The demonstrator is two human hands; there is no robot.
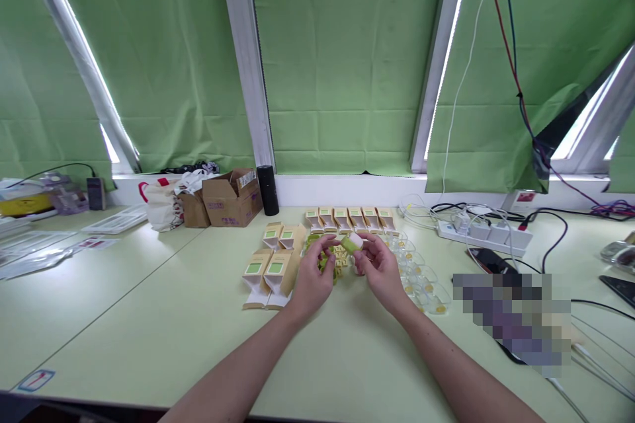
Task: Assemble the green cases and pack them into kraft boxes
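A small green-and-white piece [352,242] is raised over the middle of the table; its exact kind is not clear. My right hand [381,269] pinches it at its right side between thumb and fingers. To its left, my left hand [316,272] has thumb and forefinger apart, the forefinger reaching toward the piece. Under and between the hands lie small green pieces [313,238] and small yellow pieces [340,256], partly hidden. Right of my right hand are rows of clear plastic pieces [421,274] with yellow spots.
Cream boxes with green windows [254,269] stand left of my hands, and a row of similar boxes [340,217] lies behind. A cardboard box [231,198] and a black cylinder [268,192] stand at the back. A white power strip [483,236] with cables lies right.
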